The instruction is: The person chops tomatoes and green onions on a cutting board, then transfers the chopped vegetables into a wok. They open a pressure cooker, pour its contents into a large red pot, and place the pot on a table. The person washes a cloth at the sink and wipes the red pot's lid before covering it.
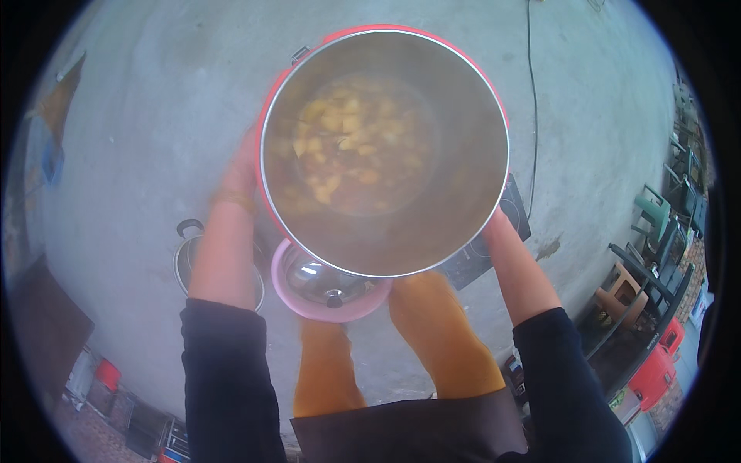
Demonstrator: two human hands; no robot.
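Between my two hands is a large round red pot (385, 150) with a metal rim, raised above the floor. Yellow chunks of food (347, 139) lie in brownish liquid at its bottom, blurred by haze. My left hand (248, 159) is against the pot's left side, its fingers hidden behind the wall. At the lower right side, my right hand (495, 226) supports the pot, with the fingers hidden beneath it. Partly under the pot, a pink basin (333, 315) holds a glass lid (324, 283) with a dark knob.
A metal pan (184, 263) with a dark handle sits on the floor beyond my left forearm. To the right is a black induction cooktop (474, 263), partly covered by the pot. A dark cable (534, 116) runs along the floor. Stools, including a green one (654, 211), stand far right.
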